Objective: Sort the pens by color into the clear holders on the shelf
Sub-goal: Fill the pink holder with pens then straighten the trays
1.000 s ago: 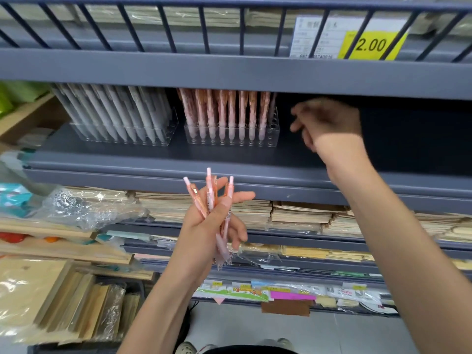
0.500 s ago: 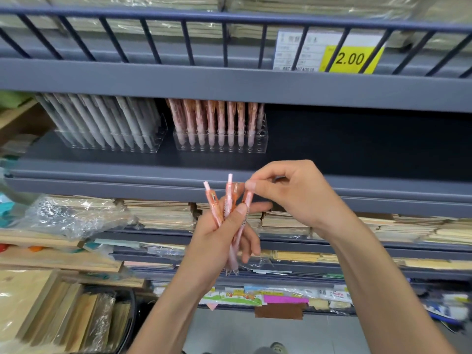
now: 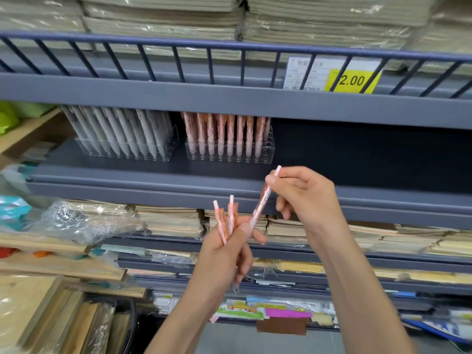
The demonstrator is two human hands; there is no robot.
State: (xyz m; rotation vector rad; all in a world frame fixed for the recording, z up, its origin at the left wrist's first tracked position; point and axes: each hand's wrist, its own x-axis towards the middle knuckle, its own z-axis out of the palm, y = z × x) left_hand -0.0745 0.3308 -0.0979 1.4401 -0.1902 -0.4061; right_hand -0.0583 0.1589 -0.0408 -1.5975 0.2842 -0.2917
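My left hand (image 3: pixel 224 254) grips a small bunch of pink pens (image 3: pixel 227 218) below the shelf edge, tips down. My right hand (image 3: pixel 304 198) pinches one pink pen (image 3: pixel 263 200) near its top; its lower end still lies among my left fingers. On the grey shelf (image 3: pixel 153 172) two clear holders stand side by side: the left holder (image 3: pixel 122 149) is full of grey-white pens, the right holder (image 3: pixel 229 152) carries pink pens, with bare holes at its right end.
The shelf above, with a wire rail (image 3: pixel 229 49) and a yellow price tag (image 3: pixel 352 80), hangs low over the holders. Notebook stacks (image 3: pixel 166 221) fill the shelves below. Crumpled plastic wrap (image 3: pixel 84 221) lies at the left. To the right of the holders the shelf is dark.
My right hand came back from the pink holder to the bunch, pinched one pen and has drawn it up and to the right. The view tilted upward.
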